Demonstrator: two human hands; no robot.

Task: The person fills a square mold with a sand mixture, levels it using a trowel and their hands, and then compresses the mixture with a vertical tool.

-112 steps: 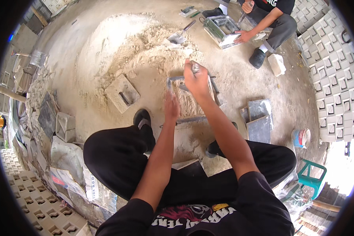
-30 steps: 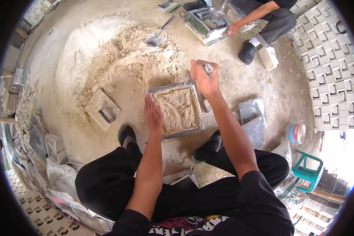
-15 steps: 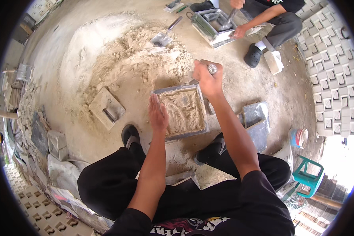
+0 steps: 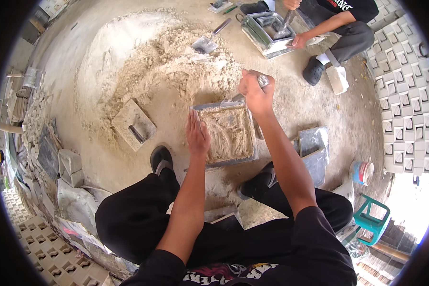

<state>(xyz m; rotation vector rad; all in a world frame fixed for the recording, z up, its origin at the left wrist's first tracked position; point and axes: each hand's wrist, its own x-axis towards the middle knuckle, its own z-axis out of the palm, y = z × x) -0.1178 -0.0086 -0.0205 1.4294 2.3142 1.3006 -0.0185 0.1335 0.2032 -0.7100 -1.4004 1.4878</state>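
Between my feet lies a rectangular mould [image 4: 254, 156] with a dark frame, filled with damp sandy mix [image 4: 226, 138]. My left hand [image 4: 197, 134] is open, its fingers stretched along the mould's left wall. Above the far right corner my right hand [image 4: 258, 95] is closed around the handle of a trowel [image 4: 263, 81], whose rounded end sticks up from the fist. Its blade is mostly hidden by the hand; a grey part shows at the mould's far edge. The surface of the mix is uneven, with curved marks in it.
A heap of sandy mix [image 4: 171, 62] spreads beyond the mould, with another trowel [image 4: 206, 44] on it. A board with a handle [image 4: 134, 125] lies left, dark plates [image 4: 314, 167] right. A co-worker [image 4: 336, 24] works at another mould [image 4: 269, 50]. A green stool [image 4: 372, 217] stands right.
The view has shifted slightly, so everything sits a little further right. My left hand stays at the mould's left wall, and my right hand still grips the trowel at the far right corner.
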